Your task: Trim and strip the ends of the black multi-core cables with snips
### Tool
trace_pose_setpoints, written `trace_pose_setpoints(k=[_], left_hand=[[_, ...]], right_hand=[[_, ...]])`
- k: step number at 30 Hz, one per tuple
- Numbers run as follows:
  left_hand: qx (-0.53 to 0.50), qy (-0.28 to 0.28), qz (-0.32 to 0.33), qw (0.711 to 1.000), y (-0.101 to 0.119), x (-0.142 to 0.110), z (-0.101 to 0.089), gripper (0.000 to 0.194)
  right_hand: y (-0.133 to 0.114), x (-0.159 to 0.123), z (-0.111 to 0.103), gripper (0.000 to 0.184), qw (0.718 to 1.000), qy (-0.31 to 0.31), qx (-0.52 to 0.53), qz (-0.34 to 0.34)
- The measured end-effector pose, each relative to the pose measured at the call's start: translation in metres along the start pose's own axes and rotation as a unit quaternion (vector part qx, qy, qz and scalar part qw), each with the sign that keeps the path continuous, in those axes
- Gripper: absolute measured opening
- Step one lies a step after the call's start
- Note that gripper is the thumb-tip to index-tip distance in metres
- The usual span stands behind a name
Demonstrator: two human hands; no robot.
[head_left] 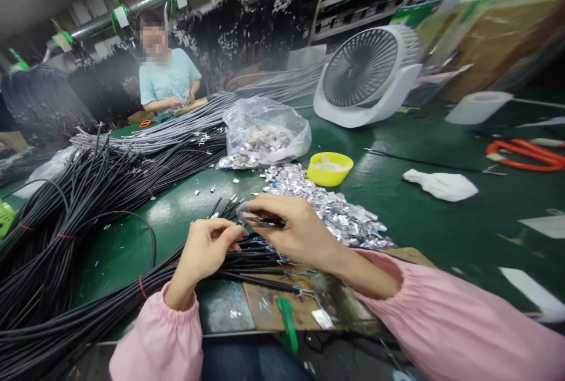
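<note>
My left hand [206, 251] pinches the stripped end of a black cable between thumb and fingers. My right hand [296, 229] is closed around a dark hand tool [269, 221], whose tip meets the left fingertips; its exact kind is hidden by the fingers. Beneath both hands runs a bundle of black cables [176, 272], tied with a red band [142, 287], with thin coloured wires showing at the stripped ends. Just beyond the right hand spreads a pile of silver foil scraps [335, 210].
More black cables [53, 234] fill the left side. A clear plastic bag [286, 128], yellow bowl [330, 170], white fan [408, 83], crumpled white tissue [441, 185] and orange-handled scissors [525, 157] lie on the green table [397, 216]. Across it sits a person [170, 80].
</note>
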State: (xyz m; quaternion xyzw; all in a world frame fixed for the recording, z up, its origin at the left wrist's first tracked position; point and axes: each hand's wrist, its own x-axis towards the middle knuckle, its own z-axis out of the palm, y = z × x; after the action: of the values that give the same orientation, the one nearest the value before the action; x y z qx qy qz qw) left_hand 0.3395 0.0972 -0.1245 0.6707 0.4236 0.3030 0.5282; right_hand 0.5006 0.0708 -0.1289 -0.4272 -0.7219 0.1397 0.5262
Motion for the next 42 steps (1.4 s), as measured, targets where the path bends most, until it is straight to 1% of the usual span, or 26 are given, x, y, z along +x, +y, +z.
trace_pose_setpoints(k=[3, 5, 7, 9, 12, 13, 15, 17, 19, 21, 24, 26, 31, 42], left_hand=[[-0.024, 0.013, -0.001, 1.000, -0.001, 0.002, -0.001, 0.034], [-0.048, 0.031, 0.017, 0.998, -0.001, 0.003, 0.000, 0.034], [-0.062, 0.057, 0.049, 0.995, -0.002, 0.003, 0.001, 0.031], [-0.048, 0.105, 0.098, 0.988, -0.003, 0.002, 0.005, 0.026], [0.031, 0.194, 0.184, 0.963, -0.007, -0.001, 0.010, 0.018], [0.061, 0.215, 0.205, 0.953, -0.009, -0.002, 0.011, 0.017], [0.094, 0.234, 0.226, 0.941, -0.011, -0.003, 0.013, 0.016], [0.089, 0.238, 0.224, 0.941, -0.012, -0.004, 0.013, 0.015], [0.069, 0.239, 0.218, 0.944, -0.011, -0.004, 0.012, 0.011], [0.055, 0.244, 0.223, 0.942, -0.011, -0.005, 0.011, 0.010], [0.052, 0.260, 0.238, 0.934, -0.010, -0.007, 0.008, 0.010], [0.057, 0.266, 0.248, 0.930, -0.010, -0.009, 0.007, 0.010], [0.079, 0.264, 0.261, 0.925, -0.010, -0.010, 0.006, 0.009], [0.092, 0.261, 0.262, 0.925, -0.008, -0.010, 0.007, 0.010]], right_hand=[[0.002, 0.001, 0.001, 0.015, 0.995, -0.012, 0.052, 0.085], [0.004, 0.003, 0.001, 0.017, 0.984, -0.039, 0.105, 0.139], [0.005, 0.005, 0.001, 0.019, 0.974, -0.070, 0.146, 0.160], [0.006, 0.006, 0.001, 0.020, 0.972, -0.065, 0.159, 0.162], [0.003, 0.005, 0.001, 0.026, 0.980, -0.017, 0.135, 0.145], [0.001, 0.004, 0.002, 0.027, 0.985, -0.005, 0.115, 0.129], [-0.002, 0.001, 0.002, 0.025, 0.994, -0.003, 0.070, 0.080], [-0.004, 0.000, 0.002, 0.023, 0.999, -0.014, 0.037, 0.031], [-0.005, -0.001, 0.002, 0.026, 0.999, -0.035, 0.036, 0.013], [-0.004, -0.001, 0.002, 0.025, 0.997, -0.039, 0.056, 0.033], [-0.001, -0.002, 0.002, 0.027, 0.996, -0.001, 0.064, 0.066], [0.000, -0.002, 0.002, 0.030, 0.996, 0.010, 0.053, 0.064], [-0.002, -0.003, 0.002, 0.031, 0.996, -0.038, 0.063, 0.059], [-0.002, -0.004, 0.001, 0.035, 0.995, -0.029, 0.067, 0.066]])
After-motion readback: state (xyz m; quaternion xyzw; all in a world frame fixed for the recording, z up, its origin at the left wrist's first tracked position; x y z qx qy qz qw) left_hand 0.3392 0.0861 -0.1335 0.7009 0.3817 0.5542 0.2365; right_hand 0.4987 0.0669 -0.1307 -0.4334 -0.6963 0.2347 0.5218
